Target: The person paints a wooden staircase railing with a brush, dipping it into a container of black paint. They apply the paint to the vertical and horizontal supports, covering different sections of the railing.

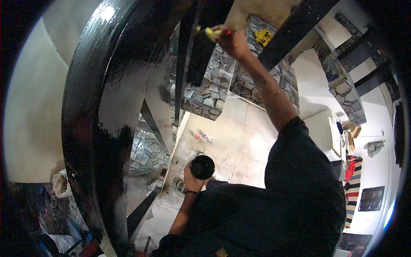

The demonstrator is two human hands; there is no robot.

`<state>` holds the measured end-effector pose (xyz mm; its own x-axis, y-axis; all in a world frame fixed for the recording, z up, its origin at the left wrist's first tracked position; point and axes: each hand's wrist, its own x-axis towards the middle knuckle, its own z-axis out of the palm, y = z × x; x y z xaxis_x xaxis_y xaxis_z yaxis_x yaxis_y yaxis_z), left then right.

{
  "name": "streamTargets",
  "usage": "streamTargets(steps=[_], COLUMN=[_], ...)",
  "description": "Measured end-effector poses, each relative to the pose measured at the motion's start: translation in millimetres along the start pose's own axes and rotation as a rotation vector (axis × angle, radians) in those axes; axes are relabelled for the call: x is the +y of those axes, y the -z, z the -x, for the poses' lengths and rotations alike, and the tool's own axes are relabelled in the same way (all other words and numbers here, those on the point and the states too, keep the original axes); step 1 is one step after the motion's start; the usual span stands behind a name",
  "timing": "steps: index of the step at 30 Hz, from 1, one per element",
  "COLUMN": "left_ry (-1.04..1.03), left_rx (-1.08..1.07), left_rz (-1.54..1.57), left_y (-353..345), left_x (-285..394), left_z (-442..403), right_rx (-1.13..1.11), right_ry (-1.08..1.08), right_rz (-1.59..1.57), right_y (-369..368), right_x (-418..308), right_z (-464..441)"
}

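The room has a tiled floor (250, 135). The curved beam (81, 115) is largely glossy black, but some grey patches (122, 100) look uncovered. The left hand (193, 183) has fingers wrapped around a black cup (202, 167), dark inside; the right hand (233, 44) closes its fingers around a yellow tool (210, 33), perhaps a brush, near a black post (201, 64).

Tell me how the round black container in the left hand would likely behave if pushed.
The round black container looks fairly stiff: its rim appears round in the left hand. Being open-topped, it may spill any contents if tipped; its fill level is unclear. Its round shape might roll once toppled.
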<state>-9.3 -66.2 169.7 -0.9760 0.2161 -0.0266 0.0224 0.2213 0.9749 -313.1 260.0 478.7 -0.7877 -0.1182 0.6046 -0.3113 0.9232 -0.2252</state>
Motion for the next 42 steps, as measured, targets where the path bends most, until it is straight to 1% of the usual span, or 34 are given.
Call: streamTargets(steps=[2, 5, 7, 9, 11, 12, 14, 15, 16, 19, 20, 21, 23, 24, 27, 28, 29, 31, 32, 35, 36, 38, 39, 40, 41, 42], left_ry=[0.011, -0.036, -0.029, -0.054, -0.081, -0.081, -0.031, -0.04, -0.048, -0.112, -0.111, -0.111, -0.046, -0.078, -0.154, -0.167, -0.18, -0.108, -0.075, -0.001, -0.046, -0.135, -0.098, -0.061, -0.022, -0.052], left_rx=[-0.019, -0.024, -0.071, -0.088, -0.081, -0.078, -0.067, -0.067, -0.068, -0.085, -0.082, -0.079, -0.051, -0.067, -0.097, -0.095, -0.092, -0.078, -0.072, -0.094, -0.074, -0.037, -0.041, -0.043, -0.046, -0.042], left_rz=[-0.022, -0.06, -0.062, -0.061, -0.043, -0.029, 0.024, 0.014, 0.004, -0.084, -0.088, -0.092, -0.033, -0.053, -0.105, -0.116, -0.126, -0.083, -0.062, 0.027, -0.013, -0.092, -0.078, -0.062, -0.046, -0.049], left_y=[-2.6, -5.9, -6.8, -7.2, -9.9, -10.0, -11.0, -12.0, -12.0, -9.9, -9.2, -8.5, -10.2, -10.1, -13.6, -14.2, -15.1, -15.5, -14.8, -9.7, -9.8, -10.6, -11.7, -12.9, -14.0, -14.1], left_x=[-3.7, -0.3, 0.9, -2.4, -10.1, -10.1, -9.9, -9.3, -8.9, -5.4, -3.3, -0.8, 1.6, 0.1, -14.8, -15.9, -16.8, -11.3, -7.3, 10.5, 8.4, 4.0, 1.6, -0.3, -2.5, -4.7], left_z=[-2.4, -3.0, -3.8, -5.5, -5.8, -6.4, -6.8, -7.7, -7.3, -6.3, -6.9, -7.6, -5.3, -7.0, -12.2, -13.3, -13.4, -12.1, -11.7, -8.5, -7.7, -6.9, -6.9, -7.5, -7.7, -8.5], right_rx=[0.084, 0.244, 0.301, 0.192, 0.169, 0.127, 0.25, 0.31, 0.3, 0.376, 0.33, 0.244, 0.069, 0.028, 0.108, 0.104, 0.175, 0.314, 0.307, 0.148, 0.038, 0.036, 0.034, 0.055, 0.07, 0.083], right_ry=[0.092, -0.057, 0.057, 0.047, 0.206, 0.152, 0.049, -0.002, 0.03, 0.005, 0.065, 0.106, 0.183, 0.078, -0.087, -0.181, -0.079, 0.125, 0.049, 0.095, 0.031, 0.008, -0.003, -0.056, -0.034, -0.014], right_rz=[0.101, -0.001, -0.014, 0.066, -0.148, 0.004, -0.062, -0.094, 0.132, -0.156, -0.065, -0.045, -0.008, -0.134, 0.01, 0.018, 0.003, -0.029, 0.003, -0.11, -0.116, -0.002, 0.055, 0.034, 0.062, 0.09], right_y=[38.0, 77.6, 60.1, 34.1, -5.4, -9.1, -0.4, 9.1, 18.8, 22.6, 25.0, 23.3, 10.4, -0.3, -2.5, 7.4, 16.5, 31.1, 29.3, 10.6, 3.2, -5.1, -8.5, -2.0, 6.0, 27.3], right_x=[-7.1, -68.0, -63.4, -62.0, -41.1, -44.3, -41.7, -46.6, -49.8, -57.2, -64.9, -67.7, -66.2, -60.8, -46.6, -47.4, -50.3, -65.3, -70.3, -64.8, -60.3, -47.6, -39.2, -27.9, -18.2, -28.4], right_z=[-18.8, -9.4, 2.1, 26.4, 30.7, 27.7, 13.3, 4.0, 4.3, 23.2, 36.5, 40.8, 49.8, 47.1, 22.4, 12.0, 9.6, 11.5, 17.2, 42.4, 46.7, 43.5, 38.2, 26.7, 25.8, 15.4])
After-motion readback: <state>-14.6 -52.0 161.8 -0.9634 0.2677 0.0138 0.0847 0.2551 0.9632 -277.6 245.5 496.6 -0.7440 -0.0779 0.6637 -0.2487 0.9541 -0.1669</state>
